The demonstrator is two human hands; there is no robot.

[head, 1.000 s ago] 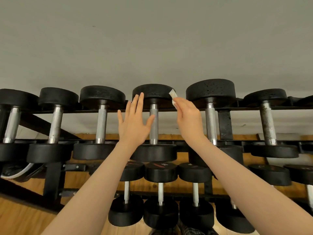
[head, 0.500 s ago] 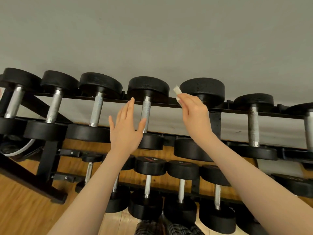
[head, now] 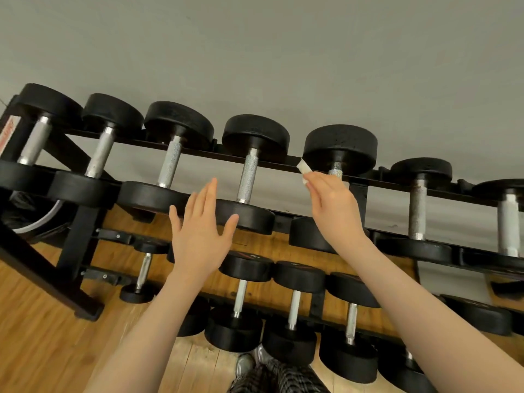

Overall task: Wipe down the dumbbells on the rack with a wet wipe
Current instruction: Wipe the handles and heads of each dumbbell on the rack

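Note:
A black rack point(head: 79, 222) carries several black dumbbells with metal handles on its top tier. My right hand point(head: 334, 208) pinches a small folded white wet wipe point(head: 303, 168) just below the far head of a large dumbbell point(head: 340, 147), whose handle is mostly hidden behind the hand. My left hand point(head: 200, 234) hovers flat with straight, spread fingers in front of the near head of the neighbouring dumbbell point(head: 249, 177), holding nothing.
A lower tier holds several smaller dumbbells point(head: 241, 296) over a wooden floor point(head: 37, 336). A grey wall point(head: 255, 52) rises behind the rack. My shoe and plaid trouser leg point(head: 272, 373) show at the bottom edge. A white cable point(head: 42, 222) hangs at the left.
The view has swung so the rack tilts and shifts left. My right hand with the wipe went from the middle dumbbell's far head to the larger one on its right. My left hand dropped lower.

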